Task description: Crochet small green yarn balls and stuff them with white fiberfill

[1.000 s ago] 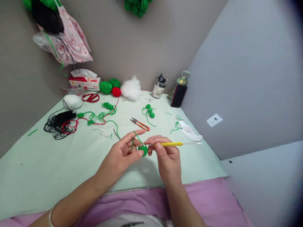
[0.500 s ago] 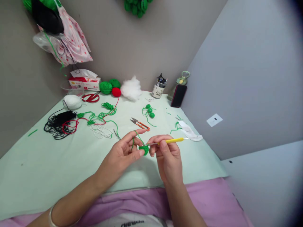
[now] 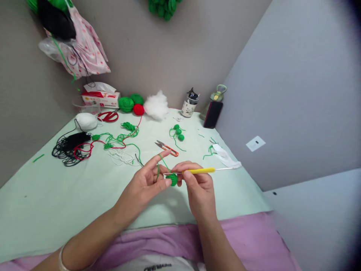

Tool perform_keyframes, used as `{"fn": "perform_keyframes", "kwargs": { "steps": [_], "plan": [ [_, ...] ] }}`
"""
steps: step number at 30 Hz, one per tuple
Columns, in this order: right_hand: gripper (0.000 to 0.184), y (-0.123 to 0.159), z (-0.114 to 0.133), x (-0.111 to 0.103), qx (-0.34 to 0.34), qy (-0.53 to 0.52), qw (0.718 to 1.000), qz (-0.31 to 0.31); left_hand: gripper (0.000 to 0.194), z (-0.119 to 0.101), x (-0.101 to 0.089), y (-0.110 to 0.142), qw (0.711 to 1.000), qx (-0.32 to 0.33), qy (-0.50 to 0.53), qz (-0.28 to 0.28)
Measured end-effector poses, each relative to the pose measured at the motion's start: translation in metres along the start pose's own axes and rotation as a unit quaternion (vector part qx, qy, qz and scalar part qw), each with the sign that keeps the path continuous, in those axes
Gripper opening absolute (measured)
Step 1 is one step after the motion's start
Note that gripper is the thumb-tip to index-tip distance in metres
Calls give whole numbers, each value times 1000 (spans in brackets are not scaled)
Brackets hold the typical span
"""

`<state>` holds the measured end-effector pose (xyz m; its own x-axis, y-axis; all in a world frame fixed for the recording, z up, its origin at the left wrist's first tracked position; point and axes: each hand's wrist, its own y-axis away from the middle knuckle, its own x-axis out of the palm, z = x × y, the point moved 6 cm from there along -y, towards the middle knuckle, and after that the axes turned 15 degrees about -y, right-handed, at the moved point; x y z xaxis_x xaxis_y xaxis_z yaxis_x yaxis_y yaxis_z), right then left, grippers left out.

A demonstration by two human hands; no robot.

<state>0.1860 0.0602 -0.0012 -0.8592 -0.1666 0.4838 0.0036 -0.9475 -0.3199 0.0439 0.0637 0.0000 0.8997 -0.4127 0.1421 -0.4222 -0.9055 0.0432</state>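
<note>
Between thumb and fingers, my left hand [image 3: 150,178] pinches a small round green crochet piece [image 3: 173,180]. Green yarn [image 3: 164,162] loops over its raised index finger and runs down to the piece. My right hand [image 3: 199,186] is closed around a crochet hook [image 3: 201,171] with a yellow grip. The hook's thin metal tip points left and passes at the top edge of the green piece, touching it or the yarn there. Just beyond my hands lie orange thread snips [image 3: 170,149], blades apart. Several small green crocheted balls [image 3: 178,131] with yarn tails lie further back.
Tangled black yarn [image 3: 72,145], white yarn [image 3: 120,156] and a white ball [image 3: 86,121] lie left. Red scissors [image 3: 108,116], a tissue box [image 3: 103,99], yarn balls [image 3: 126,104], stuffing [image 3: 156,106], a pen cup [image 3: 188,107] and a phone [image 3: 213,114] line the back.
The hook has slid left, its tip now reaching further past the green piece. My right hand has moved slightly left, and my left index finger has lifted a little.
</note>
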Motion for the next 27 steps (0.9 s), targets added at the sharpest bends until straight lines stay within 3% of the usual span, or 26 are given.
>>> {"fn": "perform_keyframes", "kwargs": {
  "steps": [3, 8, 12, 17, 20, 23, 25, 27],
  "plan": [
    [12, 2, 2, -2, -23, 19, 1000, -6, 69, 1, -2, 0, 1000, -3, -16, -8],
    [14, 1, 2, -1, -11, -44, 998, -42, 61, 5, -6, -1, 999, -5, -37, -32],
    [18, -1, 2, 1, -6, -63, 998, -27, 57, 5, -7, -1, 997, 0, -57, -48],
    [18, 3, 17, 6, -87, 80, 992, 35, 57, 1, -9, 1, 991, 8, -121, -60],
    [22, 13, 29, 23, -197, 270, 936, 113, 54, -2, -11, 5, 975, 22, -195, -109],
    [26, 23, 28, 36, -305, 435, 833, 157, 52, -5, -10, 9, 958, 45, -235, -157],
    [28, 29, 25, 39, -362, 494, 777, 148, 55, -3, -7, 8, 969, 39, -190, -152],
    [31, 32, 24, 37, -393, 495, 764, 126, 58, 3, -2, 5, 992, 1, -78, -102]
  ]
}}
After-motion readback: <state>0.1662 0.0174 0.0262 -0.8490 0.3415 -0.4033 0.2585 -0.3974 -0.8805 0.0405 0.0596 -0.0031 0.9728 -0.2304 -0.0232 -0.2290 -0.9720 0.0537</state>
